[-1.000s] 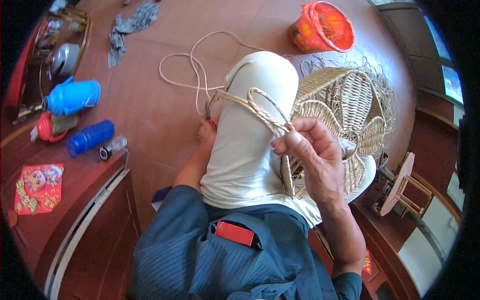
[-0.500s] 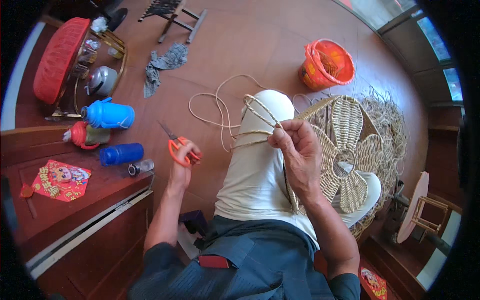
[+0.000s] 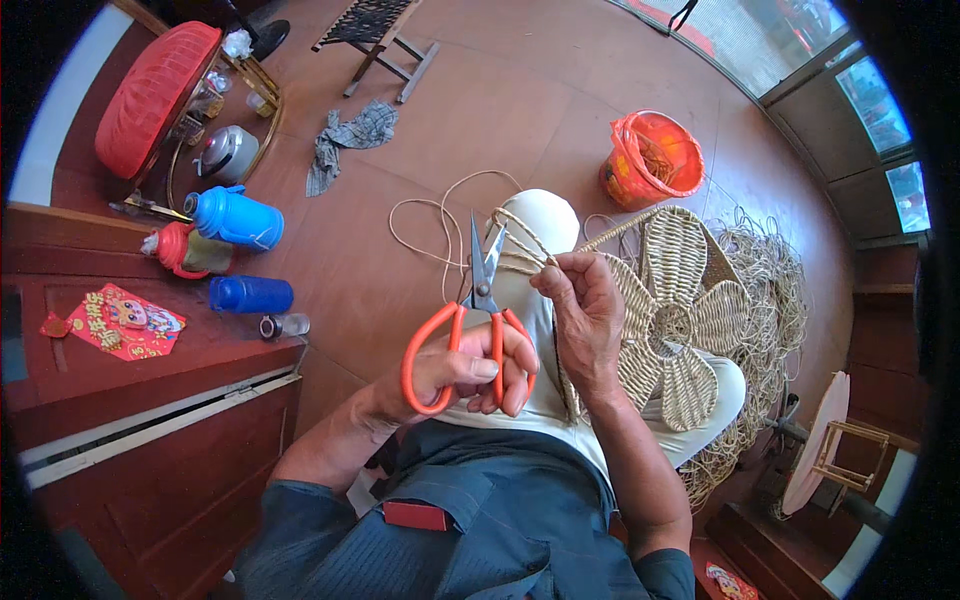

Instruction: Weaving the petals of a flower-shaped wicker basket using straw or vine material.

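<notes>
My left hand grips orange-handled scissors, slightly open, their points angled up near the rope loop in front of my knee. My right hand pinches a braided straw cord just right of the blades; a loop stands out from my fingertips. A woven straw piece with a flower of rounded petals rests on my lap to the right, over my white trousers. A heap of loose straw cord lies beside it. A thin cord trails on the floor beyond my knee.
Orange bucket ahead; grey cloth and folding stool upper left. Left: blue flask, red jug, blue bottle, kettle, red cover on wooden furniture. Round pale board at right.
My left hand has risen from low beside my knee with the scissors and moved right, up to my right hand. My right hand keeps pinching the cord. The view has shifted.
</notes>
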A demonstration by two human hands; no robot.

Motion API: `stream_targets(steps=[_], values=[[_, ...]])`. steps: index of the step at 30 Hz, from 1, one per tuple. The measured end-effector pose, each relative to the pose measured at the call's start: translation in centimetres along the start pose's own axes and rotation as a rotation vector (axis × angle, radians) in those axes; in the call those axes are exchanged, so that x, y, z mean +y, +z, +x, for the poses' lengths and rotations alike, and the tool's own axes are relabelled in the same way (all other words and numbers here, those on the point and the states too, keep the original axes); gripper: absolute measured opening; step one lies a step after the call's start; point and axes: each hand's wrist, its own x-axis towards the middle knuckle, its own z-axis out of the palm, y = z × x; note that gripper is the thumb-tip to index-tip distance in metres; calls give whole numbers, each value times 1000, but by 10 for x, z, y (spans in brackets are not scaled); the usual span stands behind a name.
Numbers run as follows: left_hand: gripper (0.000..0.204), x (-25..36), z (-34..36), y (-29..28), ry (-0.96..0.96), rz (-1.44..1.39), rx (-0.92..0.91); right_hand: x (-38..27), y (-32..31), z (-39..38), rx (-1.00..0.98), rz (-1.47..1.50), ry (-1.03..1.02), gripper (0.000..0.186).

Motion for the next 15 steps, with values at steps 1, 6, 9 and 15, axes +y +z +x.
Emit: stream_targets(steps=[1,6,9,15], values=[[50,0,2,0,1,8,16,1,0,-1,4,24,-4,14],[51,8,14,-5,66,14,42,5,0,-7,-30,-25,-41,13],[51,13,16,-9,66,33,45,7,0,-10,-41,-57,-63,12],[51,17,15,-6,43,62,58,8,1,-11,-21,43,-64,10]])
